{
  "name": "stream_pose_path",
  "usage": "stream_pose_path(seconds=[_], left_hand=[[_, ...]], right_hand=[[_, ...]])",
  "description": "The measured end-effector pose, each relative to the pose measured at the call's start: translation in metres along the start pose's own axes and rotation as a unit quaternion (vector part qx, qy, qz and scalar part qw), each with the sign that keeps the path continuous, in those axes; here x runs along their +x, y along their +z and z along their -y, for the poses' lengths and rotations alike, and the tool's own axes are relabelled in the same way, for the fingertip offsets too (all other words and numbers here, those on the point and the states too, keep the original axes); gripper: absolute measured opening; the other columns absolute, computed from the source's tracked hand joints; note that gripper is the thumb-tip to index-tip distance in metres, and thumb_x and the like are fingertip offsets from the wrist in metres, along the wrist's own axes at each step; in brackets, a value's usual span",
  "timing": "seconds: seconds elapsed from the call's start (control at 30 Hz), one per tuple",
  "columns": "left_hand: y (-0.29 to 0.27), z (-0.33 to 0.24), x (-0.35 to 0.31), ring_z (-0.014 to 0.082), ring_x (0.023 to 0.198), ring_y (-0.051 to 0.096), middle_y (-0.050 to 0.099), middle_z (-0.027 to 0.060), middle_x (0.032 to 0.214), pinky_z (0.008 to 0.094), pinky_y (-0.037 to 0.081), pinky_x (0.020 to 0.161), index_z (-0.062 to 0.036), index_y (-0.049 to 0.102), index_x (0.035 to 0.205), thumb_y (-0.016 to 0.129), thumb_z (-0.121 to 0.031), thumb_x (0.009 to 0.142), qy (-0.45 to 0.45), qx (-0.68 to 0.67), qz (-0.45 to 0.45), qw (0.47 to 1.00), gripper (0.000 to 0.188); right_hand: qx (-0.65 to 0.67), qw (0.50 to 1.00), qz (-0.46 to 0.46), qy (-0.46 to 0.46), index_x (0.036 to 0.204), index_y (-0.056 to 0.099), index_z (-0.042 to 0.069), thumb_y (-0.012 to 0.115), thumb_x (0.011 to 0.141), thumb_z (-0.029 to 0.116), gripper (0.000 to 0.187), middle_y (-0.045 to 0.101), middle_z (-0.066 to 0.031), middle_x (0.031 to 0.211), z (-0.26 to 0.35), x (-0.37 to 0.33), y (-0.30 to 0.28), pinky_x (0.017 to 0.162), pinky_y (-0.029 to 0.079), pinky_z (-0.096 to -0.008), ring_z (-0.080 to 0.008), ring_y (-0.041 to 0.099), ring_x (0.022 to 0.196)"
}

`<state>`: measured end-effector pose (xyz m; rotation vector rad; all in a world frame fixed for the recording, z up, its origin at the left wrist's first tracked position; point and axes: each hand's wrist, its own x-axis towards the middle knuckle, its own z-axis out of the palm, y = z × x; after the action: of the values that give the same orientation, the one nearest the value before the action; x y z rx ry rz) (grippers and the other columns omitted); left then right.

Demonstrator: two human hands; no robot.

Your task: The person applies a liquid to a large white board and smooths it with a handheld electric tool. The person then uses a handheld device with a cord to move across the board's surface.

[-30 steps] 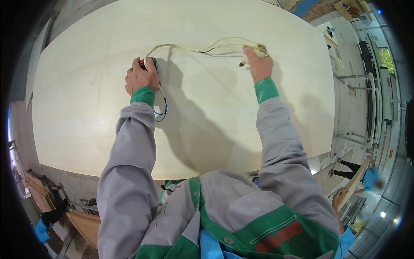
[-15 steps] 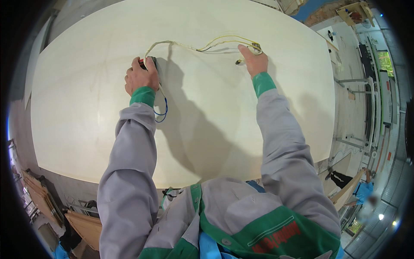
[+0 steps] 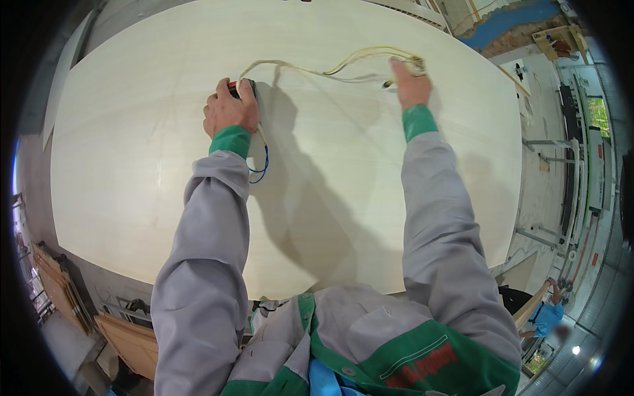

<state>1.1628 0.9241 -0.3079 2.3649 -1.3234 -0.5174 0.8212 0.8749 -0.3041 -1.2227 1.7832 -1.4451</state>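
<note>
Left hand, curled over a red-and-black block at the pale surface; right hand, closed around the bunched end of a yellowish cable (exact grip blurred). Handling, as judged: block steady, cable slack, blue wire loop untangled.

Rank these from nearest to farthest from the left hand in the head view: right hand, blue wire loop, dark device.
1. Dark device: in the left hand.
2. Blue wire loop: below that hand, slightly right.
3. Right hand: across, on the right side.
</note>
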Motion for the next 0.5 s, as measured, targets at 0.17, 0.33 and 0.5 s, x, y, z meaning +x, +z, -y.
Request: stream_pose_path(seconds=[0.17, 0.33, 0.5], left_hand=[[-0.001, -0.001, 0.0, 0.0361, 0.131, 0.055, 0.061, 0.017, 0.139, 0.047, 0.043, 0.11, -0.0152, 0.052, 0.149, 0.045, -0.057, 0.099, -0.023, 0.004, 0.012, 1.0, 0.066], [0.003, -0.003, 0.004, 0.0361, 0.132, 0.055, 0.061, 0.0171, 0.139, 0.0471, 0.043, 0.111, -0.0154, 0.052, 0.149, 0.044, -0.059, 0.099, -0.02, 0.0, 0.0, 1.0, 0.067], [0.01, -0.003, 0.01, 0.036, 0.134, 0.054, 0.06, 0.0165, 0.14, 0.0479, 0.042, 0.111, -0.0154, 0.053, 0.148, 0.042, -0.06, 0.099, -0.026, 0.006, -0.001, 1.0, 0.067]], right_hand=[[0.013, 0.999, 0.034, 0.032, 0.101, 0.075, -0.003, 0.087, 0.081, 0.03, 0.04, 0.076, -0.0067, 0.095, 0.008, 0.003, -0.002, 0.075, 0.055, -0.0317, -0.0138, 0.068, 0.082], [-0.029, 0.999, 0.02, 0.023, 0.103, 0.075, -0.002, 0.087, 0.08, 0.035, 0.045, 0.076, -0.0072, 0.093, 0.006, 0.008, 0.001, 0.077, 0.055, -0.0314, -0.0152, 0.068, 0.081], [0.0, 1.0, 0.023, -0.012, 0.103, 0.076, -0.001, 0.086, 0.079, 0.042, 0.05, 0.077, -0.0095, 0.096, 0.001, 0.019, 0.003, 0.081, 0.056, -0.0347, -0.0185, 0.069, 0.085]])
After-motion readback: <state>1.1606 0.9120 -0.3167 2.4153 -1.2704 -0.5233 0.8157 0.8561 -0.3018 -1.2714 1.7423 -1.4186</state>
